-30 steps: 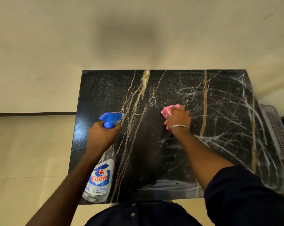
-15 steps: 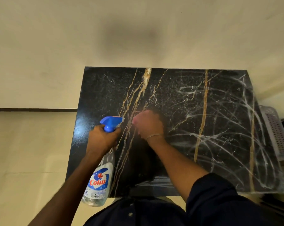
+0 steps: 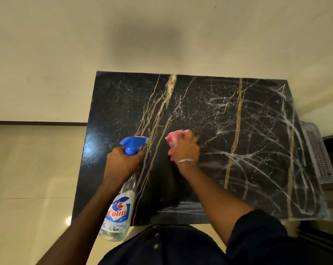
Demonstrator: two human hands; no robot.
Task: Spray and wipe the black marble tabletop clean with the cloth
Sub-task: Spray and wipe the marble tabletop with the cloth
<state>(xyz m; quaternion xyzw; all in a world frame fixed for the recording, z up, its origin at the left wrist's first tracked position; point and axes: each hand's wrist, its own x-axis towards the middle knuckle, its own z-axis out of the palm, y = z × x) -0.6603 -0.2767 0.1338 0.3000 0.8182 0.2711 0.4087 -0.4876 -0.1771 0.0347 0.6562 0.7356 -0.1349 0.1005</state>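
Note:
The black marble tabletop (image 3: 209, 104) with gold and white veins fills the middle of the view. My left hand (image 3: 122, 163) grips the neck of a clear spray bottle (image 3: 119, 213) with a blue trigger head, held over the table's near-left part, nozzle pointing right. My right hand (image 3: 185, 148) presses a bunched pink cloth (image 3: 172, 137) onto the marble near the centre, just right of the nozzle. A thin silver bangle sits on that wrist. Wet smears streak the marble's right half.
A pale perforated plastic basket (image 3: 318, 153) stands off the table's right edge. Cream floor tiles (image 3: 33, 169) lie to the left, a cream wall beyond the far edge. My dark shirt fills the bottom of the view.
My right hand with the cloth swept left toward the bottle, then back a little to the right and away from me. The bottle hand stayed almost in place.

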